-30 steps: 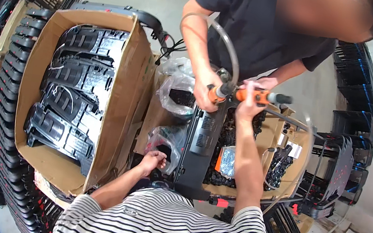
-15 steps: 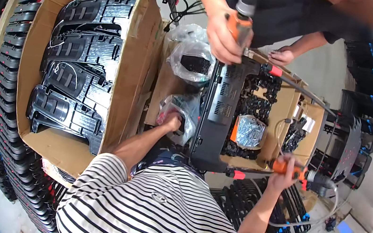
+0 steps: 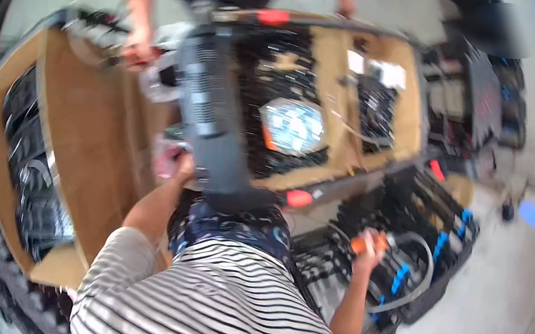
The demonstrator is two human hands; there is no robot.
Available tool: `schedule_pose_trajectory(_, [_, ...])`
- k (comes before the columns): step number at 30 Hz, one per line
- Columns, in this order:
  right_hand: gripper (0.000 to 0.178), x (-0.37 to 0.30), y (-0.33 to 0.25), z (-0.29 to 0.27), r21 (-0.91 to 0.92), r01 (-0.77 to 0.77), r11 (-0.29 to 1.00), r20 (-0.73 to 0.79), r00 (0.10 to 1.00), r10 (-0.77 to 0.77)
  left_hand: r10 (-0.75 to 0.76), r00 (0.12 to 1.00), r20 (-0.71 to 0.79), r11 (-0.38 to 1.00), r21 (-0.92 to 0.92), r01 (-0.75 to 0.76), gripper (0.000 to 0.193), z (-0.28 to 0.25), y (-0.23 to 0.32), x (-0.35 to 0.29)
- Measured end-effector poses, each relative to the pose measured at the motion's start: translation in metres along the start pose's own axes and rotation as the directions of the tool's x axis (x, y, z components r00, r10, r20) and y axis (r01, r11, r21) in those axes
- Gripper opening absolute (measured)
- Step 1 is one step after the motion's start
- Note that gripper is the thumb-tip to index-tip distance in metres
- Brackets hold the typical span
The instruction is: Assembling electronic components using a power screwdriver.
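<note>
My right hand (image 3: 370, 255) is closed around an orange power screwdriver (image 3: 366, 241) with a pale hose or cord curving off it. It is held over a stack of black frames, to the right of my body. My left hand (image 3: 185, 168) is at a clear plastic bag (image 3: 167, 153) with something red in it; its fingers are smeared and partly hidden. Beside that hand lies a long black slotted panel (image 3: 210, 111), part of a black frame with red end pieces around the work box.
Across from me a co-worker's hand (image 3: 139, 46) holds an orange-red tool. A cardboard box (image 3: 92, 122) of black plastic parts stands at left. Inside the framed cardboard tray (image 3: 412, 112) lie small black parts and a shiny clear bag (image 3: 294, 126). Black frames (image 3: 377, 213) are stacked at right.
The whole view has swung, and the picture is blurred. My right hand has moved with the screwdriver from beside the tray to over the stacked frames. The co-worker's tool hand has left the panel.
</note>
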State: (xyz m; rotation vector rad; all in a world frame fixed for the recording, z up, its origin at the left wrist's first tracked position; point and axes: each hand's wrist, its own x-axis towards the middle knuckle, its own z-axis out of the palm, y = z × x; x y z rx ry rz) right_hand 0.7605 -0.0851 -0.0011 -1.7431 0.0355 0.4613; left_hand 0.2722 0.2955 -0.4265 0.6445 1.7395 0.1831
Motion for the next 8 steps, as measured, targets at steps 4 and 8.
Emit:
schedule_pose_trajectory(4, [0.025, 0.072, 0.063, -0.086, -0.189, -0.122, 0.974, -0.141, 0.985, 0.096, 0.31, 0.943, 0.122, 0.951, -0.024, -0.31, 0.02, 0.035, 0.01, -0.08])
schedule_pose_trajectory(8, [0.024, 0.168, 0.15, -0.146, -0.348, 0.025, 0.937, -0.127, 0.989, -0.073, 0.371, 0.928, -0.017, 0.843, -0.413, -0.344, 0.044, 0.064, 0.068, -0.226])
